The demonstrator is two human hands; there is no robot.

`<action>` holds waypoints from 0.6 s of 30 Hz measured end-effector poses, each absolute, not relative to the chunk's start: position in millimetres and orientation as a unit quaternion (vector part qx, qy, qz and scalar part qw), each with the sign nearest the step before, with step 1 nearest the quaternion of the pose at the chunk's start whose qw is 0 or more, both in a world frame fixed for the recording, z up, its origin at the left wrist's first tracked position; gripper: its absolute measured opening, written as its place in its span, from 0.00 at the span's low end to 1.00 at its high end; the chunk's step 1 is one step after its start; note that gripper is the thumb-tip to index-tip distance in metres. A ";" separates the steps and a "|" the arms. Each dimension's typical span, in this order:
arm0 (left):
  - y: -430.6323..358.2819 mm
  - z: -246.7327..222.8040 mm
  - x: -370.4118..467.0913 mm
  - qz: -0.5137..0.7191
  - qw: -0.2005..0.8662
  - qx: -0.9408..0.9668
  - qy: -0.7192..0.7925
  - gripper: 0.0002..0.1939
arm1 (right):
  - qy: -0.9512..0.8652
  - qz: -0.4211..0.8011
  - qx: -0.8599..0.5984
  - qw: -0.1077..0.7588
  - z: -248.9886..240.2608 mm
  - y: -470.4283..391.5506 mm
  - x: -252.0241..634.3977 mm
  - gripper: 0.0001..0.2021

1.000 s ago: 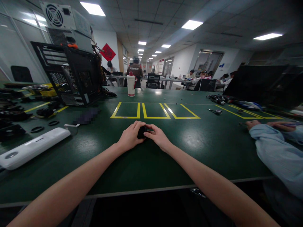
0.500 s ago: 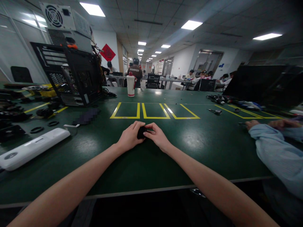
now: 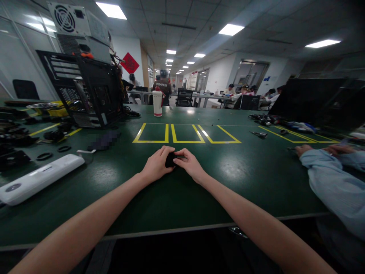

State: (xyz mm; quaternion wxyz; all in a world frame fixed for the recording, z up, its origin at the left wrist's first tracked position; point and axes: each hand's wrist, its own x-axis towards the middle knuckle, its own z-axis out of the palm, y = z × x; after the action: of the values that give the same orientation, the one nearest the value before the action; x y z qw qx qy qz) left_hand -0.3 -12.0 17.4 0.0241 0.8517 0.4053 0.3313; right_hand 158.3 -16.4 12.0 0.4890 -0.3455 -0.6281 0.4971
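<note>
Between my two hands is a small black object (image 3: 170, 160), held just above or on the green table (image 3: 176, 201); its kind is hard to make out. My left hand (image 3: 157, 164) is closed around its left side, thumb at the near side and fingers over the top. From the right, my right hand (image 3: 189, 163) pinches the object's edge between thumb and fingertips. Much of the object is hidden by the fingers. Three yellow tape outlines (image 3: 188, 142) lie on the table just beyond my hands.
A computer case (image 3: 97, 91) with a power supply (image 3: 76, 23) on top stands at left, near a long white device (image 3: 42, 178) and black rings (image 3: 44, 156). A white cup (image 3: 157, 102) stands behind the outlines. At right are a metal-tipped part (image 3: 259, 134) and a co-worker's sleeves (image 3: 327, 171).
My hands and the black object stay almost in place. At the right, the co-worker's hands have shifted slightly.
</note>
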 end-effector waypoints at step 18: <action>-11.6 17.4 -0.4 0.328 0.019 0.854 0.403 0.29 | -0.620 0.515 -0.334 0.488 11.3 -14.4 160.6 0.12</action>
State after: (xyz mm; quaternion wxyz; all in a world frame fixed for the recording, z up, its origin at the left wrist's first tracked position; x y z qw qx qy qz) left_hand -0.4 -11.6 17.4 0.0186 0.8539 0.4035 0.3283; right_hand 160.6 -14.4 11.3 0.4884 -0.3339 -0.6202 0.5151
